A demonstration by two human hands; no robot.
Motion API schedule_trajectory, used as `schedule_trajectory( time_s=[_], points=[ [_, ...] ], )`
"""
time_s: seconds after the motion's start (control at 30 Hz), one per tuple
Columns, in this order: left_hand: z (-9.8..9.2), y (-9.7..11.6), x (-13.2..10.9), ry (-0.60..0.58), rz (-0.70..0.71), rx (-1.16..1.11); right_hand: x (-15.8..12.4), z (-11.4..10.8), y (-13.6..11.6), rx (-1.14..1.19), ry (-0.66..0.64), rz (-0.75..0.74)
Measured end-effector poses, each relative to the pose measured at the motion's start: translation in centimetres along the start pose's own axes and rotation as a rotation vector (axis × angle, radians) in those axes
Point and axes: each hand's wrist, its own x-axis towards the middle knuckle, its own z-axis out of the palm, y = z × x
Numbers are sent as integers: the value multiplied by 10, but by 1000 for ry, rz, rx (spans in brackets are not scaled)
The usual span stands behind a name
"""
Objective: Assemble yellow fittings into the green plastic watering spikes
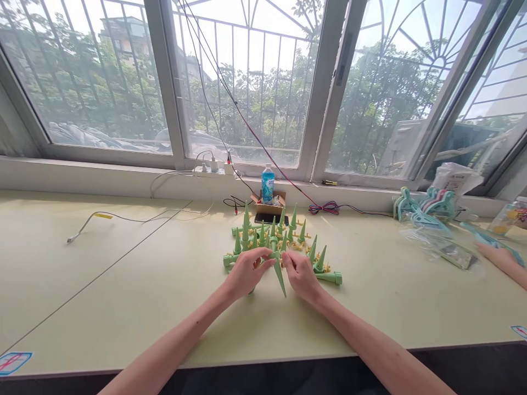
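Observation:
My left hand (249, 269) pinches the wide top of a green plant watering spike (280, 281), whose point slants down toward me above the table. Close against that top, my right hand (302, 273) has its thumb and fingers pressed together; what sits between them is too small and covered to make out. Just beyond both hands stand several similar green spikes (246, 227), mostly points up, with small yellow fittings (302, 246) among them. One more green spike (329, 277) lies on its side to the right of my right hand.
Behind the spikes are a dark phone (272, 218), a cardboard box (258, 207) and a bottle of blue liquid (267, 185). Coiled wires (325, 208) and a white cable (123, 219) lie on the table (135, 307). At right are hangers (436, 204) and another person's hand (500, 258).

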Motion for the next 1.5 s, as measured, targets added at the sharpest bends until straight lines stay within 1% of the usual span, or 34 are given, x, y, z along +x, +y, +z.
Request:
schedule_trajectory(
  time_s=[0.17, 0.37, 0.6, 0.73, 0.87, 1.0, 1.07, 1.17, 1.33, 1.43, 1.5],
  points=[
    [0, -1, 0, -60, 52, 108, 1, 0, 6, -127, -90, -25],
    [0, 0, 0, -130, 69, 194, 1, -2, 7, -324, -85, -11],
    [1, -3, -1, -171, -10, 200, -1, -2, 6, -365, -200, 19],
    [2, -3, -1, -183, -49, 176, -2, -2, 8, -393, -239, 32],
    [2, -3, -2, -180, -55, 173, -2, -1, 9, -413, -259, 28],
    [3, -3, -3, -159, -49, 176, -3, -1, 9, -410, -258, 26],
    [2, -3, -2, -127, -38, 164, -2, -2, 8, -407, -244, 29],
    [0, -2, -1, -81, -10, 139, -1, -4, 6, -426, -201, 41],
    [-2, 2, 0, -3, 51, 89, 0, -9, 4, -522, -115, 43],
    [-2, 2, -1, 0, 117, 87, 1, -8, 4, -581, -83, 62],
    [0, 0, -1, -9, 152, 92, 2, -7, 4, -616, -92, 95]
  ],
)
